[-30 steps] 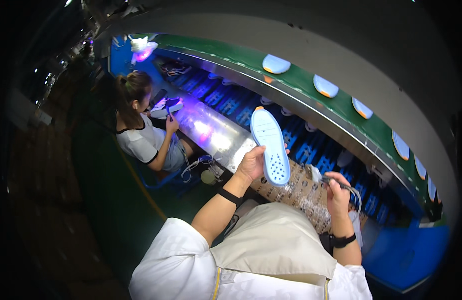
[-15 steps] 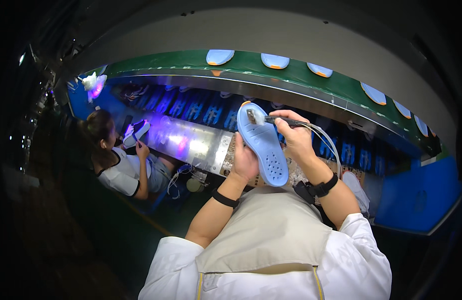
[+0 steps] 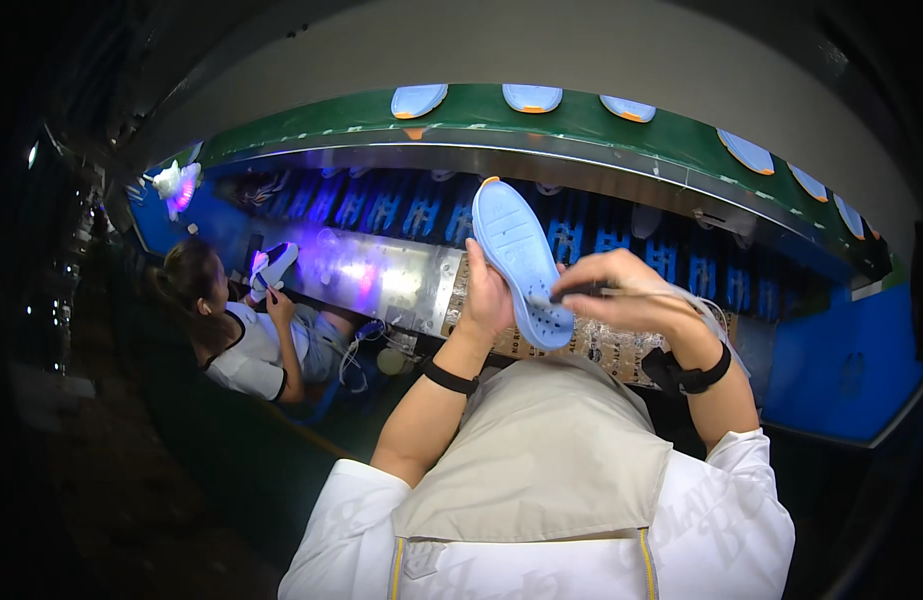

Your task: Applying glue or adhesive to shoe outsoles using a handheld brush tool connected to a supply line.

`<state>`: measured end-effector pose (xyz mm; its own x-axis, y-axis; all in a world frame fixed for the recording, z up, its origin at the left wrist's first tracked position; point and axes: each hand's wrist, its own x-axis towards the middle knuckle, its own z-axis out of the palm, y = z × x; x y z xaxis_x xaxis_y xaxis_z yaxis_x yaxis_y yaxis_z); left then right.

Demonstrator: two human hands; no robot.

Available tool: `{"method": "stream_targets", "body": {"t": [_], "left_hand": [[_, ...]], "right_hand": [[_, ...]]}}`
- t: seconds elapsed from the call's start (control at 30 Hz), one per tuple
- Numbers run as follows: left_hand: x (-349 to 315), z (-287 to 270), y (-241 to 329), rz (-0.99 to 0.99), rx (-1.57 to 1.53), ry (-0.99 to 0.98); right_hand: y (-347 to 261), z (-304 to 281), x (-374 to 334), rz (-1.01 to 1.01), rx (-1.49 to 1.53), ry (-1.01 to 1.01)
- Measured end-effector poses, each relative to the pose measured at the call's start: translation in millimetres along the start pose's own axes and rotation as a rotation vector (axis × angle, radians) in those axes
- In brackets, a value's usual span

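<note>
A light blue shoe sole (image 3: 511, 240) with an orange tip is tilted in front of me, its far end up. My left hand (image 3: 488, 297) is closed on its left edge, thumb along the side. Over the near, perforated end is my right hand (image 3: 621, 288), fingers pinched on a thin brush (image 3: 564, 296) with pale tubing (image 3: 703, 305) trailing past the wrist. The brush head is blurred against the holes; whether it touches the sole I cannot tell.
A green shelf (image 3: 471, 120) ahead carries several blue soles (image 3: 532, 98). Below it runs a row of blue holders (image 3: 421, 222). A metal plate (image 3: 381, 280) and a patterned work surface (image 3: 616, 350) lie behind my hands. At left a co-worker (image 3: 246, 340) holds a shoe part.
My right hand has brought the brush from the sole's far end down to the perforated near end. The sole stays in my left hand, and the view has shifted slightly.
</note>
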<state>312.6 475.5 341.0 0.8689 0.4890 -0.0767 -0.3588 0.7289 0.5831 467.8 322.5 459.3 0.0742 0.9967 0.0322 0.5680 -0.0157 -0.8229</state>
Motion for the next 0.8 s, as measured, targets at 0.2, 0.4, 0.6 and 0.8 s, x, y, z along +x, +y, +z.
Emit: {"method": "stream_targets", "body": {"t": [0.2,0.4,0.6,0.8], "left_hand": [[-12.4,29.3,-11.9,-0.013,0.025,-0.108],[-13.0,21.2,-3.9,-0.04,0.081,-0.006],[-11.1,10.8,-19.0,0.092,0.089,0.031],[-15.1,8.3,-1.9,0.064,-0.06,-0.06]], "right_hand": [[9.1,14.6,29.5,-0.004,0.449,0.575],[11.6,13.7,32.4,-0.249,0.466,0.085],[2.9,14.7,34.3,-0.228,0.143,0.344],[-4.0,15.5,23.4,-0.167,0.395,0.285]]}}
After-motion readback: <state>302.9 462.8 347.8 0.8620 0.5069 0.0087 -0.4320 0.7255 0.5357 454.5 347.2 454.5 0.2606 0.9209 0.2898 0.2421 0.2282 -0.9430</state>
